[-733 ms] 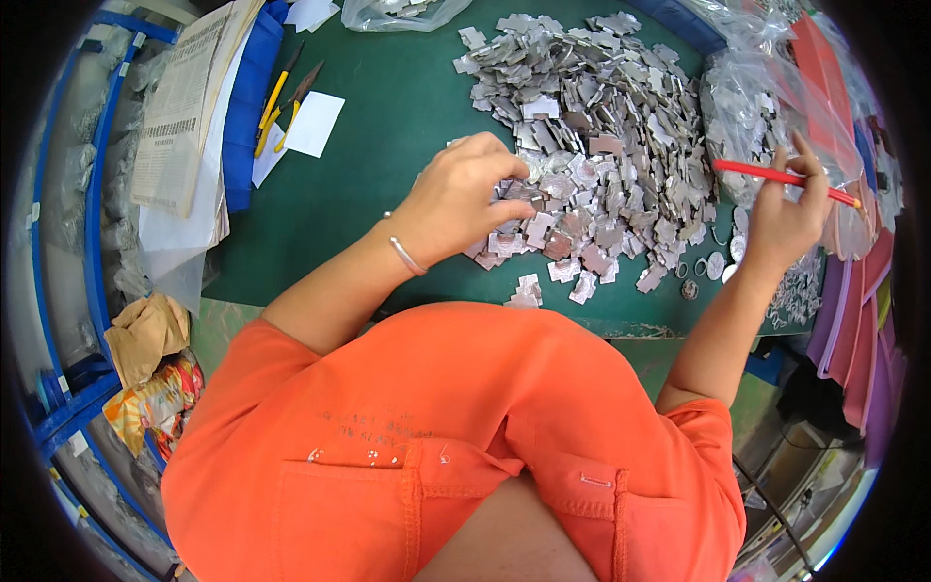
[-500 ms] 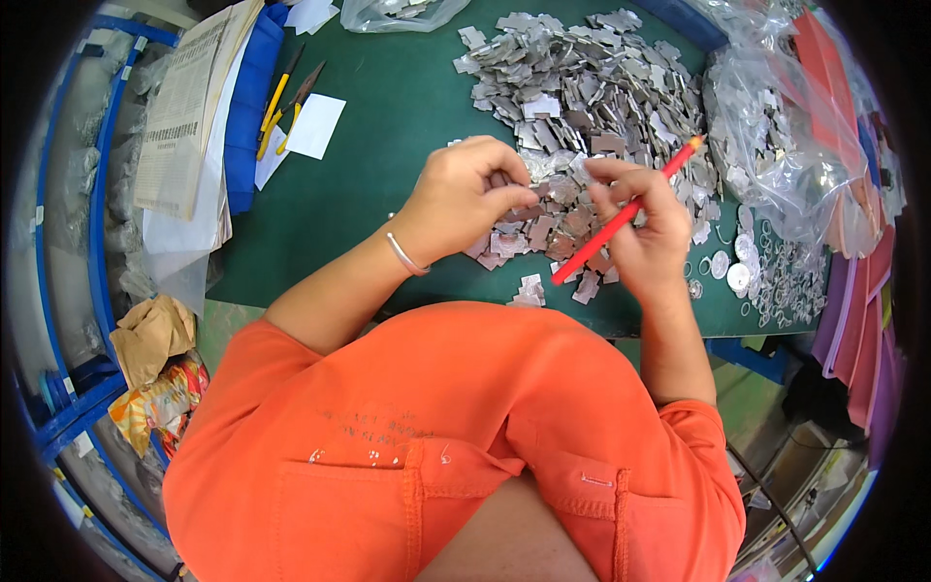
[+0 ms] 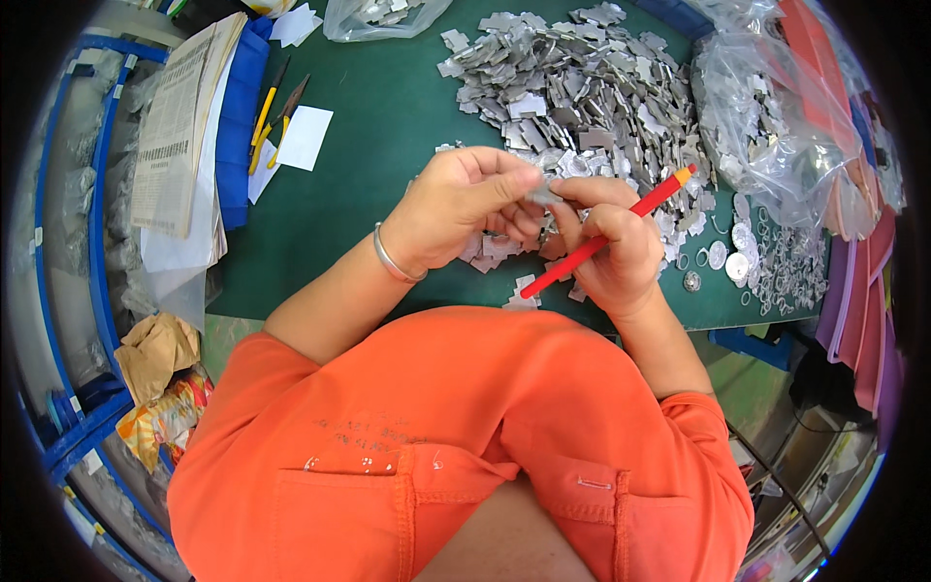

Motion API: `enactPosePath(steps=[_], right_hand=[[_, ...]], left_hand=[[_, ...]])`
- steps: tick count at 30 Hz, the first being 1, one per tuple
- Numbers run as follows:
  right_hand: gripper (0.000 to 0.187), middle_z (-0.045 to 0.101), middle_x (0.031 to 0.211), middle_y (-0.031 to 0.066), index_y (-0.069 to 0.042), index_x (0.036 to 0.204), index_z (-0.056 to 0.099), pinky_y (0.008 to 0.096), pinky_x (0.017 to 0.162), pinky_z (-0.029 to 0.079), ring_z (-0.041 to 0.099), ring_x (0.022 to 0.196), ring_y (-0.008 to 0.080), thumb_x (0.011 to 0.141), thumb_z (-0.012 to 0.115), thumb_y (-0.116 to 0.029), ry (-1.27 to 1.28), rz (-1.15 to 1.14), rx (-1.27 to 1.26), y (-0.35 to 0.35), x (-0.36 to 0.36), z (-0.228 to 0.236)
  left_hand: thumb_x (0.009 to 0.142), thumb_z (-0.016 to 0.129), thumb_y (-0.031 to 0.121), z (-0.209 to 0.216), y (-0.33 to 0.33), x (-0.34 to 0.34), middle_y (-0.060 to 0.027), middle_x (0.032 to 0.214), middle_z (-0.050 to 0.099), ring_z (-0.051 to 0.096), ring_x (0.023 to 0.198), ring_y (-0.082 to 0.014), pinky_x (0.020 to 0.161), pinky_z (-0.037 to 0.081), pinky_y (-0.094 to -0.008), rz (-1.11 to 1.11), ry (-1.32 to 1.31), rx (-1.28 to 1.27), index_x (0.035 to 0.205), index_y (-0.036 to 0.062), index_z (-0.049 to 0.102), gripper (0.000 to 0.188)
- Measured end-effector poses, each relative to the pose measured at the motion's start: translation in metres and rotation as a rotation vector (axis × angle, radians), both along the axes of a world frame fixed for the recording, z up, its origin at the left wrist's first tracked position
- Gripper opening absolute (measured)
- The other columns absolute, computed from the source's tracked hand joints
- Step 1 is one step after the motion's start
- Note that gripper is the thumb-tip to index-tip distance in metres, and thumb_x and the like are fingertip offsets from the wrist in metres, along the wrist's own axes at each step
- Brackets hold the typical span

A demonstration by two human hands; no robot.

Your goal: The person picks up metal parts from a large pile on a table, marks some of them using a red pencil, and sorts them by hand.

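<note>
My left hand (image 3: 465, 202), with a silver bangle on the wrist, pinches a small flat metal piece (image 3: 545, 194) in front of my chest. My right hand (image 3: 617, 242) meets it there, thumb and forefinger at the piece's other edge. Lying across that same hand is a red pencil (image 3: 582, 262) with an orange-yellow end, held slantwise by its fingers. Beyond and beneath both hands spreads a large heap of flat, notched silver-grey metal pieces (image 3: 582, 87) on a green table (image 3: 378, 107). My fingers partly hide the held piece.
Clear plastic bags (image 3: 766, 126) with metal pieces stand at the right. Nearby lie metal discs (image 3: 738, 266) and many small rings (image 3: 790, 267). At the left are yellow-handled pliers (image 3: 288, 121), white paper (image 3: 304, 138), a blue bin (image 3: 242, 121) and newspapers (image 3: 175, 131).
My hands have come together, the right moving left to the metal piece at the left fingertips. The red pencil has moved left with my right hand.
</note>
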State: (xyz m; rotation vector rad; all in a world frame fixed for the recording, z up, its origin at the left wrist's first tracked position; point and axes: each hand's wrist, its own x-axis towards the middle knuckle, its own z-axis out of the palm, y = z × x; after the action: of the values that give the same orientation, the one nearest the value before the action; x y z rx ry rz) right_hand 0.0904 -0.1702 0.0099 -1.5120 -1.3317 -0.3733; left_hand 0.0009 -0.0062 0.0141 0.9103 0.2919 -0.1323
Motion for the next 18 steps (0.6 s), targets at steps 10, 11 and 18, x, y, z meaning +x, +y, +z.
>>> enactPosePath(steps=[10,11,18], right_hand=[[0.013,0.061,0.093,0.0122,-0.005,0.089,0.037,0.0218,0.058,0.051,0.063,0.078,0.0133,0.092,0.05,-0.002,0.989,0.049,0.014,-0.005,-0.008,0.0],[0.013,0.061,0.092,0.0123,-0.005,0.089,0.037,0.0217,0.058,0.051,0.063,0.077,0.0132,0.092,0.05,-0.004,1.039,0.066,-0.002,-0.005,-0.008,0.002],[0.022,0.061,0.09,0.0132,-0.006,0.088,0.037,0.021,0.051,0.048,0.061,0.067,0.0117,0.086,0.058,0.0,1.22,0.142,0.016,0.001,-0.013,0.012]], left_hand=[[0.077,0.066,-0.003,0.004,-0.013,-0.003,-0.0062,0.082,0.065,0.062,0.071,-0.012,0.061,0.05,-0.0227,0.248,-0.177,0.478,0.092,-0.0023,0.061,0.015],[0.075,0.067,-0.004,0.001,-0.012,-0.002,-0.006,0.081,0.065,0.062,0.072,-0.0138,0.062,0.05,-0.0241,0.293,-0.321,0.663,0.089,-0.0007,0.062,0.015],[0.064,0.067,-0.009,-0.002,-0.006,0.004,-0.0071,0.088,0.064,0.061,0.078,-0.0228,0.066,0.05,-0.0292,0.357,-0.86,1.318,0.08,0.0041,0.063,0.021]])
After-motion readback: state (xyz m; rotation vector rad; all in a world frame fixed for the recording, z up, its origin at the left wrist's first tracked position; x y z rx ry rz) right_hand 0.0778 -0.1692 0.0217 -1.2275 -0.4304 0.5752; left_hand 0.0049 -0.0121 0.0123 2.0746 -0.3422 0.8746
